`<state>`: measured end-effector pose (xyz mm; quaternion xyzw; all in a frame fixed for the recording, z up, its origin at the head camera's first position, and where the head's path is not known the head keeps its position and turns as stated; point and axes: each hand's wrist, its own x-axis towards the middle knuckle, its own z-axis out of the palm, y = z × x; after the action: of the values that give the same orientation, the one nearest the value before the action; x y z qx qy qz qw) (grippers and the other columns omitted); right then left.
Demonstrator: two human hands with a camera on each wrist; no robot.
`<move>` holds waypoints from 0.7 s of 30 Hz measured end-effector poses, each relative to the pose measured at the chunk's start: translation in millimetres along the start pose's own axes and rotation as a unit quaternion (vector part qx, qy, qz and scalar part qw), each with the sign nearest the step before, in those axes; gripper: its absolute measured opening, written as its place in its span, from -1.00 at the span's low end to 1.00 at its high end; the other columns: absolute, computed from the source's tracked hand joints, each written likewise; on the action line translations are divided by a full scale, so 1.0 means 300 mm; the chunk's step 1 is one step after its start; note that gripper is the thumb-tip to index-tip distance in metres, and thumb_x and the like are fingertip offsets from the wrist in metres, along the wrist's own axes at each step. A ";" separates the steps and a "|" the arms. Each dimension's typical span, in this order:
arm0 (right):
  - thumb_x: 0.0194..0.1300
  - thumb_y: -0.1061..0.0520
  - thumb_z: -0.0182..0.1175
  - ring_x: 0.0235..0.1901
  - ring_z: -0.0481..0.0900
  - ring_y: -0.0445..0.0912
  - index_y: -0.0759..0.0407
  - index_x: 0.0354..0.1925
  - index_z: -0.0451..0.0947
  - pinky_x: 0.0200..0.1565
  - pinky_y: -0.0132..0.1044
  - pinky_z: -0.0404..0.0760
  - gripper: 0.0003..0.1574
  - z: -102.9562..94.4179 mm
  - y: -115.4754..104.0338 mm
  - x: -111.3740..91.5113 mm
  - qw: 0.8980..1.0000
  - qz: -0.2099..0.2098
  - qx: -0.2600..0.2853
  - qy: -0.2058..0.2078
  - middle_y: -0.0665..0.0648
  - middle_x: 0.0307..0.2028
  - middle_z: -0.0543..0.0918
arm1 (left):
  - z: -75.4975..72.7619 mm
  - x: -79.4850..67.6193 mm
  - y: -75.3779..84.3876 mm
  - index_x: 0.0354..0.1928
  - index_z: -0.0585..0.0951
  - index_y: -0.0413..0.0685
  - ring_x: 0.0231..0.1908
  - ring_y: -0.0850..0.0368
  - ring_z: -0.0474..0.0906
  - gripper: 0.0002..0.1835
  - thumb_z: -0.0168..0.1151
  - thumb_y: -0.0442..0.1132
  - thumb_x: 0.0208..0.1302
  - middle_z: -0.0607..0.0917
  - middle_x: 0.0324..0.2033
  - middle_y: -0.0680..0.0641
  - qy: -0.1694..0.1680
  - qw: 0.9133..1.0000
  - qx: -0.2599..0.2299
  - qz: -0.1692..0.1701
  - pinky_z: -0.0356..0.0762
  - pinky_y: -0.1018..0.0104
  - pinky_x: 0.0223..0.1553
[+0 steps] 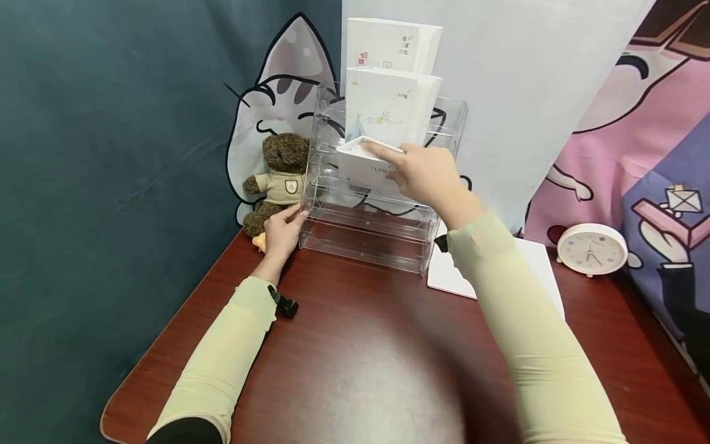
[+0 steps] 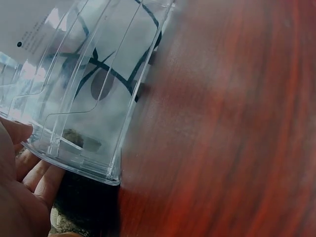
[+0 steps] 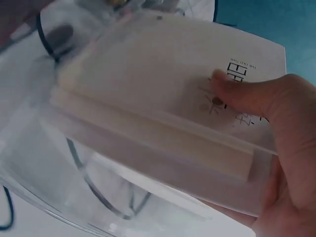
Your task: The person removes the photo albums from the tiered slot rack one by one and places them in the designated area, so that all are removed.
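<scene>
A clear tiered acrylic rack [image 1: 366, 254] stands on the table. My left hand [image 1: 284, 233] holds the rack's left side; in the left wrist view the thumb [image 2: 19, 131] lies at its edge and the other fingers pass underneath. With my right hand [image 1: 427, 176] I grip a white book [image 1: 360, 168], tilted over the middle tiers. The right wrist view shows the thumb across the printed cover of that book [image 3: 163, 69], fingers behind it. Two more white books, a nearer one [image 1: 377, 105] and a higher one [image 1: 383, 43], stand upright in the upper tiers.
A brown teddy bear [image 1: 285, 154] sits left of the rack, with a small yellow object [image 1: 259, 242] by it. To the right are a white sheet or board [image 1: 452, 280] and a round white clock [image 1: 592, 250]. Curtains and a printed cloth hang behind.
</scene>
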<state>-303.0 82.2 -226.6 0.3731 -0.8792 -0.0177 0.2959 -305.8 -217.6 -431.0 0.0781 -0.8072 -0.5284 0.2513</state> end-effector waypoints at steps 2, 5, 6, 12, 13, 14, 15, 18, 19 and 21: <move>0.40 -0.03 0.28 -0.74 0.17 -0.03 -0.46 0.47 0.28 -0.69 -0.11 0.30 -0.22 0.015 -0.010 -0.036 1.000 -0.002 0.000 0.027 0.08 -0.46 0.55 | -0.001 0.000 0.003 0.14 0.72 0.20 -0.06 0.00 0.70 -0.61 0.41 0.00 0.28 0.78 -0.09 -0.07 -0.002 1.000 0.000 0.002 0.57 0.07 0.00; 0.40 0.00 0.28 -0.77 0.15 -0.05 -0.46 0.45 0.31 -0.72 -0.15 0.24 -0.25 0.037 -0.020 -0.078 0.998 0.001 0.007 0.070 0.06 -0.25 0.71 | 0.000 -0.001 0.006 0.15 0.71 0.22 -0.06 0.00 0.70 -0.61 0.40 0.00 0.29 0.78 -0.08 -0.06 -0.005 1.000 0.001 -0.002 0.57 0.07 0.00; 0.40 0.01 0.28 -0.77 0.15 -0.05 -0.46 0.45 0.32 -0.73 -0.15 0.23 -0.25 0.043 -0.022 -0.088 0.997 0.003 0.007 0.081 0.04 -0.14 0.74 | 0.002 -0.001 0.006 0.15 0.71 0.22 -0.07 0.00 0.70 -0.61 0.40 0.00 0.29 0.79 -0.09 -0.06 -0.005 1.000 0.001 -0.004 0.57 0.07 0.00; 0.36 0.03 0.32 -0.76 0.16 -0.05 -0.47 0.43 0.35 -0.73 -0.14 0.21 -0.23 0.057 -0.024 -0.097 0.993 0.010 0.014 0.113 -0.05 0.13 0.69 | 0.004 0.010 0.003 0.13 0.72 0.22 -0.06 0.01 0.70 -0.62 0.41 -0.01 0.28 0.80 -0.13 -0.06 0.004 1.000 0.000 0.003 0.56 0.08 0.00; 0.36 0.04 0.32 -0.76 0.18 -0.05 -0.47 0.42 0.35 -0.73 -0.14 0.21 -0.23 0.057 -0.024 -0.098 0.993 0.012 0.016 0.115 -0.05 0.11 0.70 | 0.004 0.011 0.004 0.13 0.72 0.22 -0.06 0.01 0.70 -0.62 0.41 -0.01 0.27 0.80 -0.13 -0.06 0.005 1.000 0.001 0.005 0.56 0.07 0.00; 0.36 0.03 0.32 -0.75 0.20 -0.04 -0.47 0.42 0.35 -0.73 -0.14 0.22 -0.24 0.057 -0.025 -0.100 0.993 0.017 0.020 0.115 -0.04 0.08 0.71 | 0.003 0.011 0.005 0.13 0.72 0.22 -0.06 0.00 0.70 -0.62 0.41 -0.02 0.28 0.80 -0.14 -0.07 0.005 1.000 0.003 0.006 0.55 0.06 0.01; 0.37 0.02 0.31 -0.75 0.22 -0.03 -0.47 0.42 0.35 -0.72 -0.13 0.22 -0.25 0.057 -0.026 -0.103 0.993 0.023 0.024 0.116 -0.04 0.04 0.73 | 0.002 0.011 0.005 0.13 0.72 0.22 -0.04 0.00 0.69 -0.62 0.41 -0.02 0.28 0.79 -0.13 -0.07 0.006 1.000 0.005 0.007 0.55 0.06 0.03; 0.38 -0.02 0.30 -0.71 0.34 0.01 -0.51 0.42 0.34 -0.70 -0.11 0.22 -0.26 0.068 -0.027 -0.125 0.989 0.061 0.039 0.132 -0.02 -0.09 0.73 | 0.002 0.006 0.003 0.13 0.72 0.22 0.00 -0.01 0.68 -0.62 0.41 0.00 0.28 0.79 -0.11 -0.06 0.008 1.000 0.007 0.007 0.54 0.05 0.06; 0.37 -0.03 0.31 -0.68 0.39 0.02 -0.52 0.41 0.35 -0.70 -0.10 0.22 -0.26 0.075 -0.027 -0.134 0.986 0.078 0.045 0.143 -0.01 -0.11 0.73 | 0.003 0.004 0.002 0.13 0.72 0.22 0.01 0.00 0.68 -0.62 0.41 0.01 0.28 0.79 -0.10 -0.05 0.006 1.000 0.006 0.005 0.54 0.05 0.07; 0.36 -0.05 0.32 -0.65 0.43 0.03 -0.53 0.40 0.37 -0.68 -0.09 0.23 -0.27 0.092 -0.029 -0.157 0.978 0.110 0.061 0.169 -0.01 -0.09 0.74 | 0.004 0.000 -0.002 0.14 0.72 0.23 0.03 0.00 0.67 -0.61 0.40 0.03 0.28 0.78 -0.08 -0.05 0.001 1.000 0.004 0.002 0.53 0.06 0.10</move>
<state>-286.5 102.2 -275.4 0.2889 -0.8514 0.1318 0.4174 -306.4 -216.8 -431.9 0.0785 -0.8092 -0.5245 0.2528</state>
